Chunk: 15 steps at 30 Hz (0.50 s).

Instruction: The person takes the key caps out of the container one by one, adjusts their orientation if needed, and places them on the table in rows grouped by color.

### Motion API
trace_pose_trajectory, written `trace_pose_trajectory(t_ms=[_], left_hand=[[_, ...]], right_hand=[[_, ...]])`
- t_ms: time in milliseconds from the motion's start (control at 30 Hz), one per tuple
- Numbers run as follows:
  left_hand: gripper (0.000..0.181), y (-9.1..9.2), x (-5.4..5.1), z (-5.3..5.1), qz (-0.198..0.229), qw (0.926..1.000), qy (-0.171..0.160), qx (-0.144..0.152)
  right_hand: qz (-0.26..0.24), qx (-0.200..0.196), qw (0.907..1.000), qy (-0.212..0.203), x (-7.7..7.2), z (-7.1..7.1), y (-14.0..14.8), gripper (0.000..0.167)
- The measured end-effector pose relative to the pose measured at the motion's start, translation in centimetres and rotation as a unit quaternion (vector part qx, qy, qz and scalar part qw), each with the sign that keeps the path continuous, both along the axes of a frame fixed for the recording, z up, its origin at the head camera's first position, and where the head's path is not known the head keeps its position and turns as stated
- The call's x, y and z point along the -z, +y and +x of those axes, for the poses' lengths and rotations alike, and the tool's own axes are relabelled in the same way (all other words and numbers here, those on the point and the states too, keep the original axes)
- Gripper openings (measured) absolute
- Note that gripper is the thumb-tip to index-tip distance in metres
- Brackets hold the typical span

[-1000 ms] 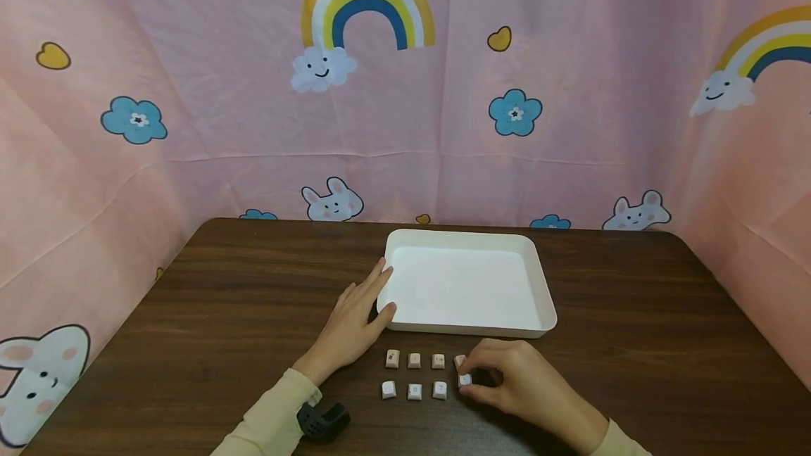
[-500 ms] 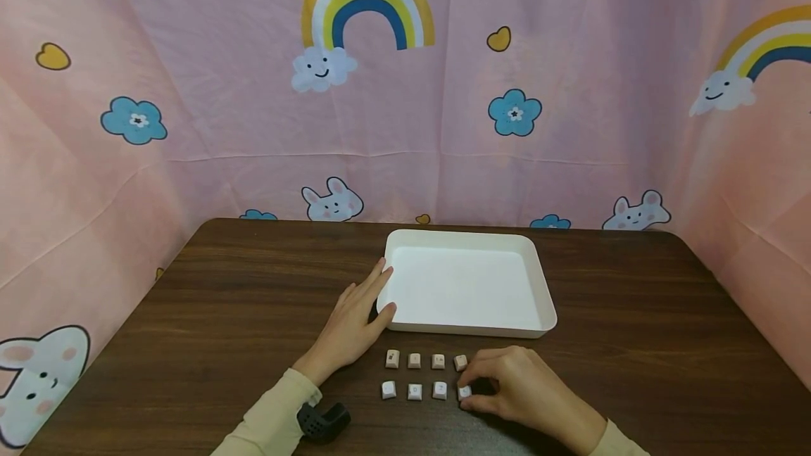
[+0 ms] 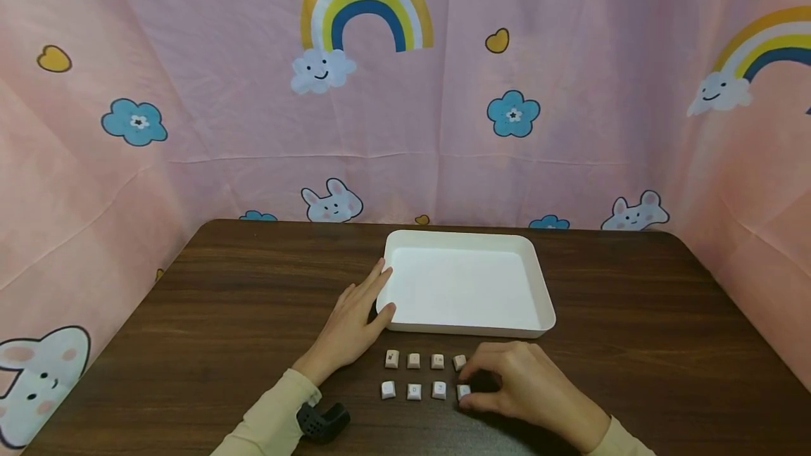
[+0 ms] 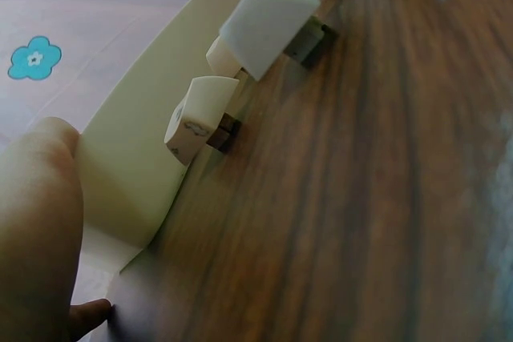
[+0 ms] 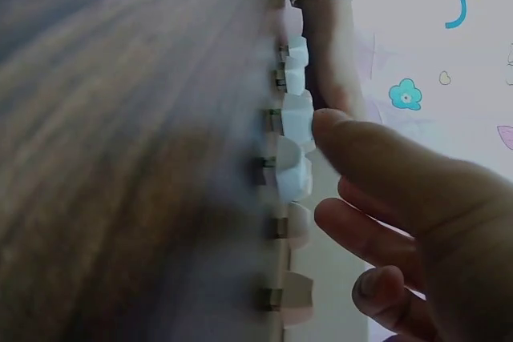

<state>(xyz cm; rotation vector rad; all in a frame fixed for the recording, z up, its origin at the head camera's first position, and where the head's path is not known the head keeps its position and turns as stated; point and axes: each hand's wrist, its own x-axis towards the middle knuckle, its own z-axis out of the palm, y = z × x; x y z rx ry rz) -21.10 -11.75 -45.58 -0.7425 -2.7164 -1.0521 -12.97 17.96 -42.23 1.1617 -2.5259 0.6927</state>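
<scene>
Several small white keycaps, with dark switch parts under them, stand in two short rows in the head view. My right hand (image 3: 529, 385) is at the right end, around the front row's last keycap (image 3: 463, 391). Its thumb (image 5: 377, 154) and fingers (image 5: 361, 226) are spread apart in the right wrist view; whether the thumb still touches the keycap, I cannot tell. Behind it sits the back row's last keycap (image 3: 459, 362), slightly turned. My left hand (image 3: 345, 326) rests with extended fingers against the left side of a white tray (image 3: 545, 301).
The shallow tray stands behind the keycap rows on a dark wood-grain table (image 3: 266, 287). A black wrist device (image 3: 323, 422) is on the left sleeve. A pink printed curtain (image 3: 405, 118) hangs behind the table and along its sides.
The pinched keycap moved toward me into line with the front row. My right fingers have since spread away from it. The left hand has stayed at the tray.
</scene>
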Motion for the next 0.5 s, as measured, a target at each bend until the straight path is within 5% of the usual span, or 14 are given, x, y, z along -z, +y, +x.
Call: trace_pose_trajectory(t_ms=[300, 400, 500], left_hand=[[0.067, -0.8, -0.2, -0.1, -0.002, 0.9999, -0.015, -0.007], [0.068, -1.2, -1.6, 0.2, -0.043, 0.9989, -0.007, -0.017], [0.065, -1.7, -3.6, 0.9, -0.125, 0.9907, 0.048, -0.020]], right_hand=[[-0.044, 0.021, 0.9985, 0.026, -1.3, -0.6, 0.5, 0.013], [-0.059, 0.051, 0.9959, 0.047, -1.8, -0.7, 1.6, 0.015], [-0.059, 0.100, 0.9891, 0.091, -2.4, -0.6, 3.5, 0.018]])
